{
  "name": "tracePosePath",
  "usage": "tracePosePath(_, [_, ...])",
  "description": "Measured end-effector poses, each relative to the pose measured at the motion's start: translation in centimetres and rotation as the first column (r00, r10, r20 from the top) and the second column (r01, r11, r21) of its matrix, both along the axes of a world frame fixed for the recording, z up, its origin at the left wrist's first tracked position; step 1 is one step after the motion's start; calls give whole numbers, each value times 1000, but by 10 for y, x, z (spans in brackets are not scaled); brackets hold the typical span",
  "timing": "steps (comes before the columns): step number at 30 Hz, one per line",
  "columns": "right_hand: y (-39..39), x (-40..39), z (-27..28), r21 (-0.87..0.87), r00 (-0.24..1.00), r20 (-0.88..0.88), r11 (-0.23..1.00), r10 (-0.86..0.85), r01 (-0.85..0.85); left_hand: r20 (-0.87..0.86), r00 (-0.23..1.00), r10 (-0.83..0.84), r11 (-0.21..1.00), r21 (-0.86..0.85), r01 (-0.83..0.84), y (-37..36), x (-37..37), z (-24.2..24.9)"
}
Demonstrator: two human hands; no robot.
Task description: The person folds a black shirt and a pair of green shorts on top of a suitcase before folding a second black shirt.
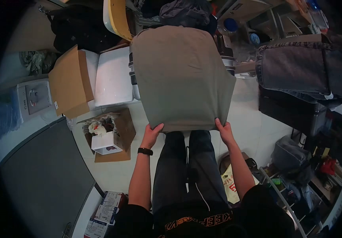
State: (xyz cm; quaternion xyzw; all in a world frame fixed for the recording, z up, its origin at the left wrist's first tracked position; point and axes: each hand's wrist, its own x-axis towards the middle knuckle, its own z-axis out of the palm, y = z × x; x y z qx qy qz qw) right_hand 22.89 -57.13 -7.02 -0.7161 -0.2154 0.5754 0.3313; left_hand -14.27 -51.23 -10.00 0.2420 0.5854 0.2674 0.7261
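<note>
A plain grey-olive cloth (179,75), perhaps a garment, lies spread in front of me over what looks like a suitcase (227,59) with silver bands. The cloth hides most of the case; only its sides show. At the near left corner, my left hand (152,134) pinches the cloth, thumb on top. My right hand (224,131) grips the near right corner in the same way. Between the two hands the near edge hangs fairly straight above my knees. A few soft creases run down the right side of the fabric.
On the left stand an open cardboard box (70,83), a white box (114,77) and a smaller carton (125,131) with packaging inside. Folded dark jeans (294,67) rest on a black case (286,109) at right. A yellow chair back (117,18) stands behind.
</note>
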Motion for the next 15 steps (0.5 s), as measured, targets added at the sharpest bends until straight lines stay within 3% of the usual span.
tracePosePath(3, [-11, -17, 29, -47, 999, 18, 998, 50, -49, 131, 982, 136, 989, 41, -142, -15, -5, 34])
tracePosePath(5, [-11, -29, 64, -92, 1000, -12, 996, -14, 13, 136, 977, 166, 984, 43, -173, -31, -16, 41])
tracePosePath(8, [-37, -20, 43, -91, 999, -39, 995, 27, -30, 88, 974, 210, 978, -2, -211, -40, -19, 49])
tracePosePath(10, [-35, -22, 39, -73, 999, -37, 997, 29, -32, -102, 987, 123, 985, 132, -109, -32, -12, 64])
tracePosePath(11, [-31, -22, 34, -78, 999, -12, 996, 35, -35, -102, 987, 126, 985, 131, -112, -28, -9, 61])
tracePosePath(15, [-20, -13, -35, -99, 994, 8, 989, 113, -112, -255, 959, 121, 971, 231, -61, -13, 3, -2])
